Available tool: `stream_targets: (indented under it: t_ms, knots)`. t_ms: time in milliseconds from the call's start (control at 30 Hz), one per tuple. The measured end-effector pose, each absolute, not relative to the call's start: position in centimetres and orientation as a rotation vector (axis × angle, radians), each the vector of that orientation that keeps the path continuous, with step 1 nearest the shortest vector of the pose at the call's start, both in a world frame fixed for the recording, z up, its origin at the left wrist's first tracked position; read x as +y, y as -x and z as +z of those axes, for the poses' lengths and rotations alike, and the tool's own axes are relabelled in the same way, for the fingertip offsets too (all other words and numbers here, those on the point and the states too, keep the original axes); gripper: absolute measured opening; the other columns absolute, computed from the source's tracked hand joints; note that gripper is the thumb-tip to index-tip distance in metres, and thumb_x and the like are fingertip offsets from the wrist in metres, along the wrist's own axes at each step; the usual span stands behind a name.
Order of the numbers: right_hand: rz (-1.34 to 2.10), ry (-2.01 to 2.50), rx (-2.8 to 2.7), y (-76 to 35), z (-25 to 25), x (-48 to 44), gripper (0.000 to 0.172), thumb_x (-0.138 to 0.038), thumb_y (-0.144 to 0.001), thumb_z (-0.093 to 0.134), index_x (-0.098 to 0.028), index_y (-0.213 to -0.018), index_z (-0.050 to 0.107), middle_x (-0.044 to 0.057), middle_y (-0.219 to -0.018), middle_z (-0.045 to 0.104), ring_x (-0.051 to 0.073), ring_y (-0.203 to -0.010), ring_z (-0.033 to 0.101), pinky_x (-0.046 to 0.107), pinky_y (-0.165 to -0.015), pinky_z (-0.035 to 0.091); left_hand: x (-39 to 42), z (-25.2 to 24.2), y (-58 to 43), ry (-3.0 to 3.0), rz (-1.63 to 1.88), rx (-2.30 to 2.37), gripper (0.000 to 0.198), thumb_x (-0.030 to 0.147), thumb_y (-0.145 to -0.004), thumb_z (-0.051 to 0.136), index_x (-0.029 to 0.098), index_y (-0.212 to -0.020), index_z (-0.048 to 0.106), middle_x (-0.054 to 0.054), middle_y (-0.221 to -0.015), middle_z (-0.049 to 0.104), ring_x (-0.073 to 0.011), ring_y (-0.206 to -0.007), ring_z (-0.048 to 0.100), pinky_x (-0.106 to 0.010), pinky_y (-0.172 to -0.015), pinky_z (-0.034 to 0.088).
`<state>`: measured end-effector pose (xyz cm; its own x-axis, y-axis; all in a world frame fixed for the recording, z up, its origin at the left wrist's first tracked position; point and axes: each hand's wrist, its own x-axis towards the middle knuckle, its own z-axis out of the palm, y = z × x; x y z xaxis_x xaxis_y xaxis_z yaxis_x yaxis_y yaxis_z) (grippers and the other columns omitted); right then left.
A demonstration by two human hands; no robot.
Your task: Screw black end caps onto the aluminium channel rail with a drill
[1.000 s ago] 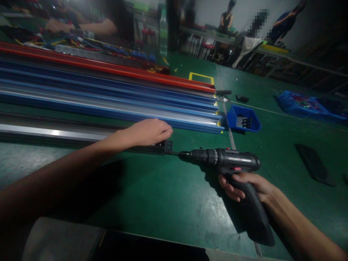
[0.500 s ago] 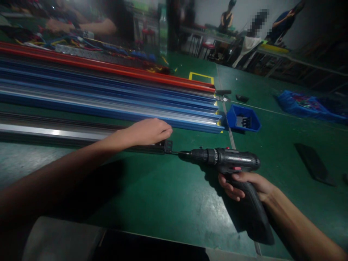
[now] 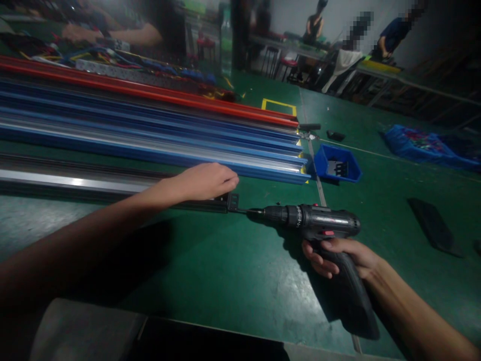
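A black cordless drill (image 3: 326, 220) is held level by its handle in my right hand (image 3: 340, 255), with the fingers wrapped round the grip. Its long bit (image 3: 240, 210) points left and meets a small black end bracket (image 3: 233, 201) on a dark metal rail (image 3: 75, 181). My left hand (image 3: 205, 181) lies over the right end of that rail, its fingers bent down and pressed together beside the bracket. The fingertips' undersides are hidden. Whether the bit sits in a screw is too small to tell.
Blue rails (image 3: 150, 135) and a red rail (image 3: 169, 93) lie alongside on the green table (image 3: 240, 281). Beyond their right ends stands a blue bin (image 3: 355, 173) with small parts. A dark flat piece (image 3: 432, 225) lies right. A co-worker's arm (image 3: 131, 37) is across the table, near wires.
Both my hands, the drill and the rail hold the same position. In the far background, the person at the right has lowered an arm toward a table.
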<state>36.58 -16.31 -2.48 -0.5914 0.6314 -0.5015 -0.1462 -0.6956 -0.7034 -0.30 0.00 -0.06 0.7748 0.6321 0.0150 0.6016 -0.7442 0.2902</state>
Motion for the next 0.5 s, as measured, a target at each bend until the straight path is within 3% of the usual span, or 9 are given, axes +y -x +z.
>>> stream_targets:
  t_ms: [500]
  knots:
    - [2.309, 1.026, -0.828, -36.83, -2.95, -16.34, 0.037, -0.044, -0.084, 0.087, -0.011, -0.099, 0.078, 0.002, -0.075, 0.062, 0.006, -0.049, 0.044, 0.021, -0.054, 0.052, 0.05, -0.20, 0.34, -2.677, 0.165, 0.957, 0.041, 0.041, -0.104, 0.037, 0.022, -0.083, 0.066, -0.004, -0.085, 0.070, -0.0195, -0.075, 0.060, -0.032, -0.068, 0.036]
